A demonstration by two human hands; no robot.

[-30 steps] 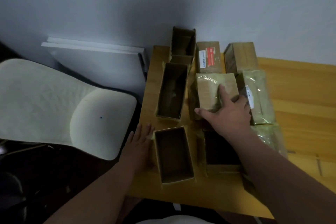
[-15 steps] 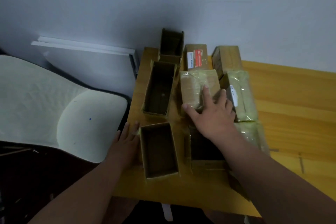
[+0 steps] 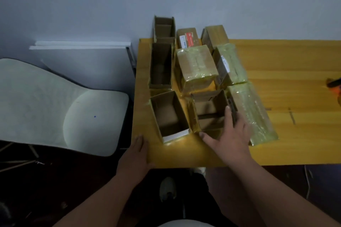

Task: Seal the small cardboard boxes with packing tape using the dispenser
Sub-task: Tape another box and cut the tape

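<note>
Reaching for an open box

Right hand (image 3: 233, 138) is clasping the open box's (image 3: 208, 114) right wall, its long axis running away from the person; left hand (image 3: 137, 153) is resting flat beside it.

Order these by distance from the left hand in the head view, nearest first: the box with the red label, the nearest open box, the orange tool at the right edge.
From the left hand:
1. Nearest open box, just beyond the hand.
2. Box with the red label, at the table's back.
3. Orange tool, far right edge.
</note>
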